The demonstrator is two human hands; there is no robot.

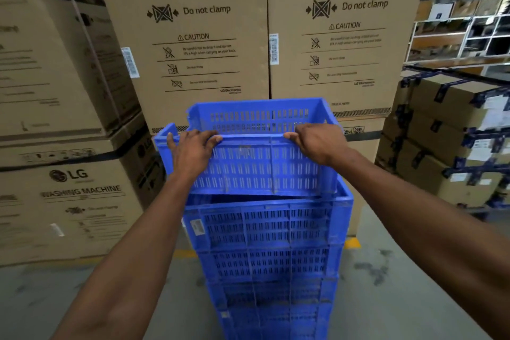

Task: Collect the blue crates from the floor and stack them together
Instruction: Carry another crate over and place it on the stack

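I have both hands on the near rim of the top blue crate [259,165]. My left hand [191,152] lies over the rim toward its left end, fingers curled over the edge and thumb pointing right along it, so it grips the crate. My right hand [317,143] holds the same rim toward the right end, fingers hooked over the top edge into the crate's inside. Both forearms reach forward from the bottom corners of the view.

The top crate sits tilted on the stack of blue crates [270,251] below it: its left side overhangs the stack's left edge, and a dark gap shows under its near bottom edge, so it is not seated flat. The stack stands on the grey floor [400,298], with a white label [197,226] on the upper left of the second crate. How many crates are in the stack I cannot tell for certain, as the lower ones blur together.

Behind the stack stand large cardboard washing machine boxes [193,36], stacked high. To the right are smaller cartons [447,124] bound with dark tape, and a yellow floor line [352,243] shows just beside the stack's right edge.
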